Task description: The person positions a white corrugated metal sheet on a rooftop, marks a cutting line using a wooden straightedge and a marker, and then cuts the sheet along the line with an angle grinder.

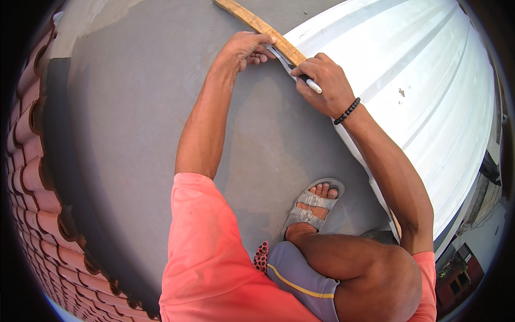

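My left hand [248,50] pinches a flat wooden strip [258,24] at the corner of a white ribbed roofing sheet [397,59]. Its thumb lies on the wood, while the other fingers curl below, beside the sheet's edge. In my right hand [327,86] is a marker pen [313,85], its black-and-white rear end poking out towards me. The pen's tip is hidden behind my fingers. That hand sits at the near end of the strip, over the sheet's left edge.
Grey flat concrete [145,91] lies under my sandalled foot [314,206]. Red-brown roof tiles [32,155] run along the left side, beyond a dark border. The sheet slopes away to the right, and a lower building [461,273] shows past it.
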Action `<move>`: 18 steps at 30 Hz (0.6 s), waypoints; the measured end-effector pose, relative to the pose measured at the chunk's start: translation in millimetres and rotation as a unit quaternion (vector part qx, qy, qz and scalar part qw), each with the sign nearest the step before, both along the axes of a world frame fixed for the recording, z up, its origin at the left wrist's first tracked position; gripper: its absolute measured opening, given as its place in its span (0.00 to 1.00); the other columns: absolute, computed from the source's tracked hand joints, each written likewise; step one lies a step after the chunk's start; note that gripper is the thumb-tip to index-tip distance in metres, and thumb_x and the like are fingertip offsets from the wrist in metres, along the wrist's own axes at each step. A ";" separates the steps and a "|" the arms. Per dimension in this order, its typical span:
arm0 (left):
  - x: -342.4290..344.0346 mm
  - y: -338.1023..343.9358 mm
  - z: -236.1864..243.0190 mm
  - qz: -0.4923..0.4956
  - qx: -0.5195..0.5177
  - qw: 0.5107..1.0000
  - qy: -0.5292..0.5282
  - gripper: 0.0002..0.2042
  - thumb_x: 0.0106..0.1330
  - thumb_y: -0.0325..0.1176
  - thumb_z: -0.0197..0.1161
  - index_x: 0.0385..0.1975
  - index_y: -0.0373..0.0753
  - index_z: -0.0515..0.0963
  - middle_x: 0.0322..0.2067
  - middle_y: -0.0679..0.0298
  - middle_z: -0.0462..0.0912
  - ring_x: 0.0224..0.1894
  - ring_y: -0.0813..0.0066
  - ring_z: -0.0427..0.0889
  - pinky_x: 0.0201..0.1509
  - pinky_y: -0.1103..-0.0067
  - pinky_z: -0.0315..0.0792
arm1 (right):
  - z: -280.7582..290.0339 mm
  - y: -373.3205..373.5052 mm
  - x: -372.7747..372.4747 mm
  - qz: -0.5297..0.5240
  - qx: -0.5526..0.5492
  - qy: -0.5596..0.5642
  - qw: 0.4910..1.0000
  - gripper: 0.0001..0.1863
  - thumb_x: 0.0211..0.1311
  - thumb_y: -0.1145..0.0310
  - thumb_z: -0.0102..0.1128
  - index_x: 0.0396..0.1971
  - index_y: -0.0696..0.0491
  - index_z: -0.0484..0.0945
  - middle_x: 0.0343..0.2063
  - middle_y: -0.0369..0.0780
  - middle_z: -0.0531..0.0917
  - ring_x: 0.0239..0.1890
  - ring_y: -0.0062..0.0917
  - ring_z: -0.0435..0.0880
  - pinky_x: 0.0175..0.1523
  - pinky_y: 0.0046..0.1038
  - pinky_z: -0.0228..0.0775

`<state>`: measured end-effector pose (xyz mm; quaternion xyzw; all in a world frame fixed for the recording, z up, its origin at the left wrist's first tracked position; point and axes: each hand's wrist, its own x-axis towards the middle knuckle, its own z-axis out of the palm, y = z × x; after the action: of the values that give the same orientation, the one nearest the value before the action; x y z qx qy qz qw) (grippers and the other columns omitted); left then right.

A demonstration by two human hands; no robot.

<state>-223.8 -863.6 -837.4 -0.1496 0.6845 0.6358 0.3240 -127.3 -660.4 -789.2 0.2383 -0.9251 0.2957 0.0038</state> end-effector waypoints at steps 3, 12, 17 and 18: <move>-0.5 0.1 -0.1 -0.001 0.002 1.000 -0.004 0.16 0.57 0.36 0.68 0.40 0.32 0.76 0.27 0.52 0.84 0.21 0.81 0.76 0.26 0.87 0.72 | 0.1 2.0 -5.7 -0.004 0.008 -0.037 0.999 0.05 0.50 0.72 0.61 0.27 0.55 0.82 0.24 0.40 0.83 0.31 0.31 0.78 0.40 0.32 0.74; -3.5 -1.6 -5.5 -0.011 0.011 1.000 -0.018 0.15 0.57 0.37 0.69 0.38 0.35 0.76 0.27 0.54 0.83 0.21 0.81 0.76 0.27 0.86 0.72 | 18.3 -1.1 -30.5 -0.057 0.027 -0.154 0.986 0.09 0.48 0.69 0.57 0.26 0.58 0.82 0.18 0.46 0.82 0.21 0.33 0.82 0.34 0.31 0.76; -3.5 -1.7 -4.4 -0.012 0.006 1.000 -0.018 0.15 0.57 0.37 0.68 0.37 0.35 0.76 0.26 0.56 0.84 0.21 0.81 0.75 0.26 0.86 0.71 | 31.0 -17.7 -39.6 -0.029 0.080 -0.141 0.986 0.09 0.48 0.71 0.58 0.27 0.60 0.81 0.18 0.50 0.82 0.22 0.38 0.83 0.35 0.34 0.78; -3.5 -1.4 -4.0 -0.012 0.007 1.000 -0.016 0.15 0.57 0.37 0.68 0.37 0.35 0.76 0.26 0.56 0.84 0.21 0.81 0.75 0.26 0.86 0.71 | 30.9 -20.2 -41.9 -0.022 0.091 -0.131 0.987 0.09 0.48 0.71 0.58 0.27 0.60 0.81 0.18 0.50 0.81 0.23 0.39 0.83 0.36 0.35 0.78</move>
<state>-227.3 -865.0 -841.4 -0.1496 0.6763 0.6342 0.3437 -169.2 -680.7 -758.3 0.1766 -0.9457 0.2385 -0.1325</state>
